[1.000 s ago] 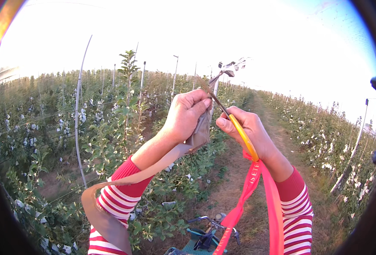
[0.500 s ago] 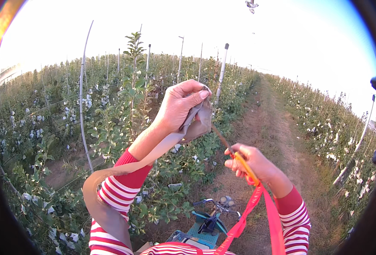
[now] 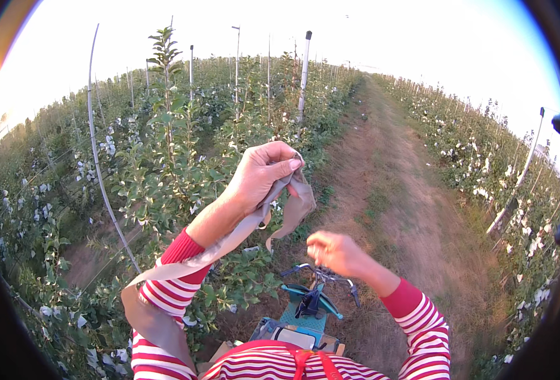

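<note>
My left hand (image 3: pixel 262 171) pinches a long grey-brown fabric strip (image 3: pixel 295 206) between thumb and forefinger, up in front of the tree row. A short end hangs from the fingers. The longer part (image 3: pixel 194 263) runs back over my left forearm and droops by the elbow. Lower and to the right is my right hand (image 3: pixel 340 253), apart from the strip and above the handlebars. Its fingers look curled but are smeared by motion, and no object shows in them. A red lanyard (image 3: pixel 302 361) hangs at my chest; its lower end is out of view.
Below me stands a teal vehicle (image 3: pixel 305 316) with handlebars (image 3: pixel 324 273). Leafy trees with white bags or wrappings fill the left, among poles (image 3: pixel 305 76) and a thin bent pole (image 3: pixel 99 158). A dirt track (image 3: pixel 413 209) runs ahead, with another tree row (image 3: pixel 482 164) at right.
My right hand has let go of the orange-handled tool and moved left. The tool has left view, and the lanyard has dropped to my chest. My left hand still pinches the strip, slightly lower.
</note>
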Tool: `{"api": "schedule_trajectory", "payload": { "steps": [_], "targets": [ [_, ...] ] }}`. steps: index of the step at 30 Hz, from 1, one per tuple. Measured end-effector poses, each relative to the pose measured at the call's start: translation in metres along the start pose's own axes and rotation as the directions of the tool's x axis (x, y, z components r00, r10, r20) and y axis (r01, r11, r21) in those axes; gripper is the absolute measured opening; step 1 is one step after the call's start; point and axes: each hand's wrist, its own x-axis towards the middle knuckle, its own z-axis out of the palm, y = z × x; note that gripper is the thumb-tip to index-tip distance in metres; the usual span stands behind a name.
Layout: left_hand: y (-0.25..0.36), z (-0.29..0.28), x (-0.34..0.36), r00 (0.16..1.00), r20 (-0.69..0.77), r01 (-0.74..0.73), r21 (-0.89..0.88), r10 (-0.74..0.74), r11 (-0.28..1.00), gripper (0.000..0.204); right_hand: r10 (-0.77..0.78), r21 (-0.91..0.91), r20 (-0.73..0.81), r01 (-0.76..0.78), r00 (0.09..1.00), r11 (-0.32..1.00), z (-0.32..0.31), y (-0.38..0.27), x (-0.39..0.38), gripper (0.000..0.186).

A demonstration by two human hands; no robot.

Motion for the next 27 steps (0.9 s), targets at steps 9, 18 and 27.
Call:
{"api": "schedule_trajectory", "payload": {
  "steps": [9, 18, 27],
  "targets": [
    [-0.019, 0.027, -0.015, 0.999, -0.038, 0.002, 0.101, 0.002, 0.995, 0.006, -0.101, 0.872, -0.03, 0.075, 0.994, 0.484, -0.013, -0.06, 0.004, 0.025],
    [-0.001, 0.009, -0.024, 0.928, -0.334, -0.141, 0.097, 0.166, 0.985, 0.005, -0.059, 0.693, -0.093, 0.108, 0.994, 0.713, -0.012, -0.038, -0.008, 0.023],
    [0.014, 0.003, -0.044, 0.925, -0.368, -0.085, 0.049, 0.097, 0.995, 0.003, -0.196, 0.773, -0.328, 0.382, 0.924, 0.506, -0.031, -0.032, -0.01, 0.016]
  ]
}}
